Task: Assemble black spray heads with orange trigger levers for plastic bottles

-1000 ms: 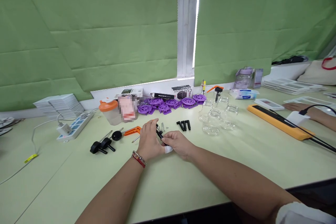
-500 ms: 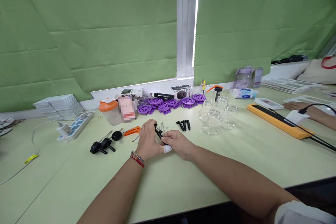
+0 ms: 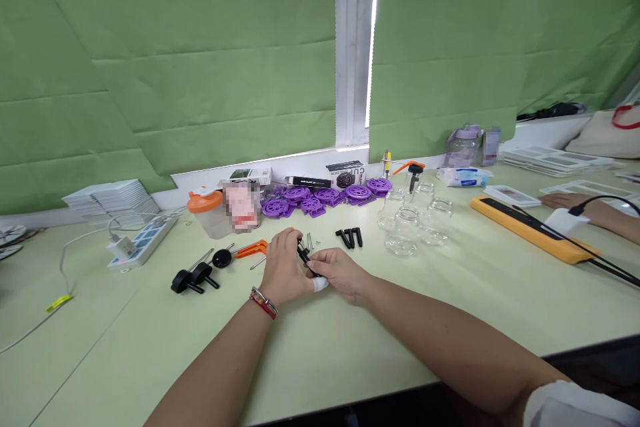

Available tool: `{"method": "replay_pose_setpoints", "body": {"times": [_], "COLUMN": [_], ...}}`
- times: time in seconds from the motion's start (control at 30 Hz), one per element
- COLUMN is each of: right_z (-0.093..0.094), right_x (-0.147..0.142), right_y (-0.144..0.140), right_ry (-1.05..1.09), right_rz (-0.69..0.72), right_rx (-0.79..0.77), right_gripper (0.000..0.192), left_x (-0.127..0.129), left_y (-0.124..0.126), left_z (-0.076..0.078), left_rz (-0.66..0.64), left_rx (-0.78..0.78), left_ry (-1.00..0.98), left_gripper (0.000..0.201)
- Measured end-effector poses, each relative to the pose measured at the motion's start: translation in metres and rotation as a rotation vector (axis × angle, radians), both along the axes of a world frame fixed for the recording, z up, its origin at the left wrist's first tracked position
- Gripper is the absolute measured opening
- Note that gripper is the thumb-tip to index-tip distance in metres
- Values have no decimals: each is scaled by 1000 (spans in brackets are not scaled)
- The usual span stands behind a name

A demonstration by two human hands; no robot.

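My left hand and my right hand meet over the table, both closed on one slim black plastic part. White tape wraps the left thumb. The part slants between the hands, and the fingers hide much of it. Just beyond my hands lie small silver screws. Several short black handle pieces rest to the right of them. On the left are black round-headed parts with rods, a black disc and an orange-handled part, partly behind my left hand.
Clear glass jars stand at right. Purple plastic wheel-like parts line the back, near an orange-lidded shaker. A white power strip lies left, an orange one right. Another person's hand rests at far right.
The black part has shifted slightly in my fingers. Both hands stay nearly in place, and the things on the table have not moved.
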State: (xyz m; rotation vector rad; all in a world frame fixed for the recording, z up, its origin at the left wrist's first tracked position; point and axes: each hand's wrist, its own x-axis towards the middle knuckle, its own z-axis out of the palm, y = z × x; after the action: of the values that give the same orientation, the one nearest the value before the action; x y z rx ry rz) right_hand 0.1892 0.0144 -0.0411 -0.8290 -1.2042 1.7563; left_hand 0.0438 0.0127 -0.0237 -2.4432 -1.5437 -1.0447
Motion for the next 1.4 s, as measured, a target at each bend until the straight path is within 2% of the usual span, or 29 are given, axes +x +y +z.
{"method": "replay_pose_setpoints", "body": {"times": [0.33,0.47,0.53,0.63,0.7,0.83,0.93,1.07,1.2,1.4], "right_z": [1,0,-1,-6,-10,-19,-22,-24,-23,-17], "right_x": [1,6,11,24,31,33,25,19,20,21], "right_y": [-1,8,18,36,45,51,49,49,52,50], "right_ry": [-38,-133,-223,-446,-647,-952,-1114,-1240,-1212,-1174], "right_rz": [41,85,-19,-300,-376,-301,-207,-132,-139,-130], "right_rx": [12,69,130,291,427,703,805,833,827,732], "right_gripper": [34,33,29,18,19,23,20,21,17,10], "left_x": [0,-2,-5,-9,-12,-16,-18,-18,-17,-20], "left_y": [-5,-6,-6,-7,-8,-11,-12,-13,-13,-11], "left_z": [5,9,12,17,22,29,30,29,31,28], "left_rz": [-1,5,-2,-63,-147,-278,-317,-316,-292,-295], "left_rx": [-80,-192,-288,-458,-616,-954,-1107,-1200,-1280,-1308], "left_ry": [28,-18,-81,-231,-385,-682,-791,-848,-836,-888], "left_gripper": [79,84,85,77,68,49,40,34,43,54]}}
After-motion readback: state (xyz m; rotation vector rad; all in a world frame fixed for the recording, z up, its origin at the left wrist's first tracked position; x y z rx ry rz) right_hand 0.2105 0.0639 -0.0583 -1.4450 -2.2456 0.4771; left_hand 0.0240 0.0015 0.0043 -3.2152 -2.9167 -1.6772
